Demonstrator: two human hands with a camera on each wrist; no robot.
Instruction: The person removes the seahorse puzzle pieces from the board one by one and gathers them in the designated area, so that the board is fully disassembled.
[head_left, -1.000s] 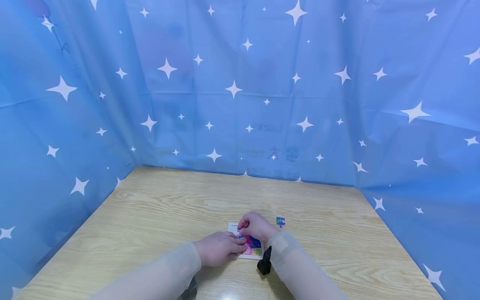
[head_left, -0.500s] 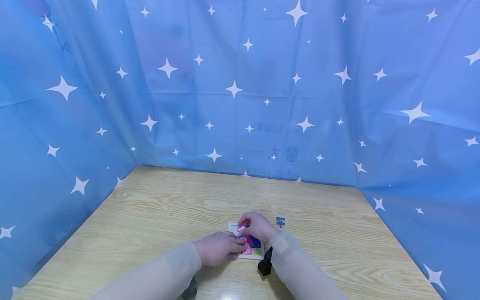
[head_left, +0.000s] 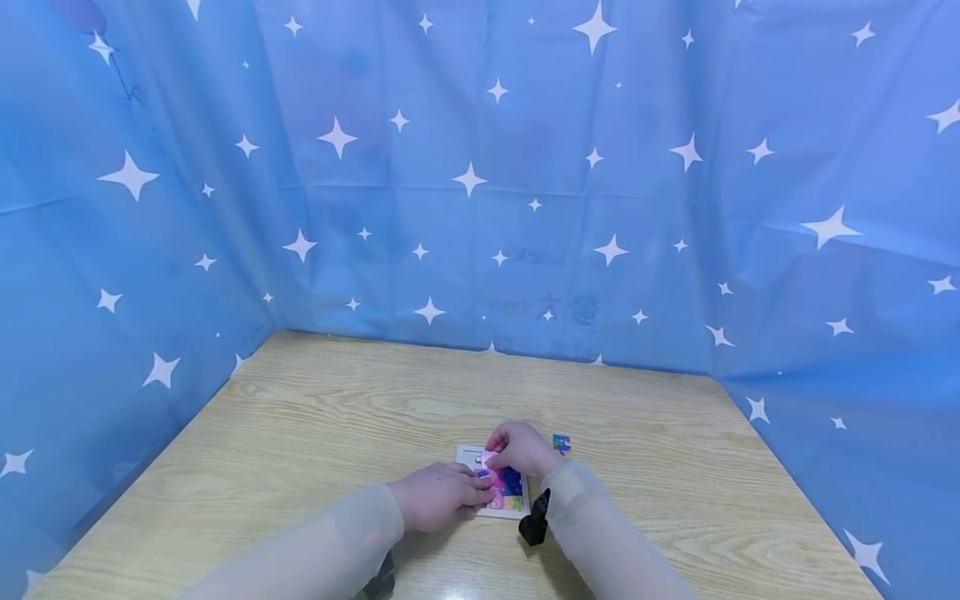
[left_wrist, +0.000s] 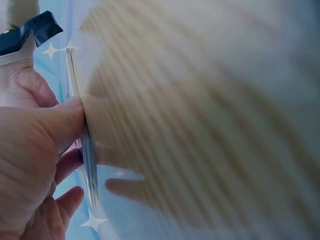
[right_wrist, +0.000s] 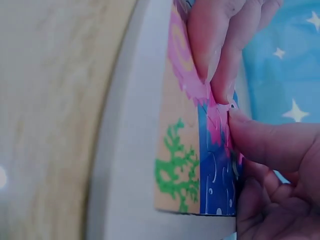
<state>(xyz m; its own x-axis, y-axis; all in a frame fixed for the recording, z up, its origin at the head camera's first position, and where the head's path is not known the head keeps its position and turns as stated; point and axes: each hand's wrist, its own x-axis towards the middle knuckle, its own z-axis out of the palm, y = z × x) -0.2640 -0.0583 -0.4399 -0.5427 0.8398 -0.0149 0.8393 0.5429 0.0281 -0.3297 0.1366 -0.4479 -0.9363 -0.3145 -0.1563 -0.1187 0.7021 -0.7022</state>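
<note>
A small jigsaw puzzle in a white frame point(head_left: 504, 513) lies on the table, showing a pink figure, dark blue areas and a green plant point(right_wrist: 176, 167). My left hand point(head_left: 435, 497) rests over its left side. Its fingers point(right_wrist: 207, 37) press straight down on the picture in the right wrist view, and the thumb point(left_wrist: 65, 120) touches the frame's edge in the left wrist view. Over the upper part, my right hand point(head_left: 521, 448) pinches a pink puzzle piece point(head_left: 488, 457) between thumb and fingers. Bare white backing shows at the frame's upper left.
One loose blue puzzle piece point(head_left: 561, 442) lies on the wooden table point(head_left: 360, 400), just beyond the right hand. A black wrist camera point(head_left: 535, 521) hangs under the right wrist, close to the frame. Blue star-printed curtains point(head_left: 465, 250) enclose the table's back and sides.
My right hand has shifted slightly to the right over the puzzle with the pink puzzle piece, which shows more now. The left hand has stayed in place.
</note>
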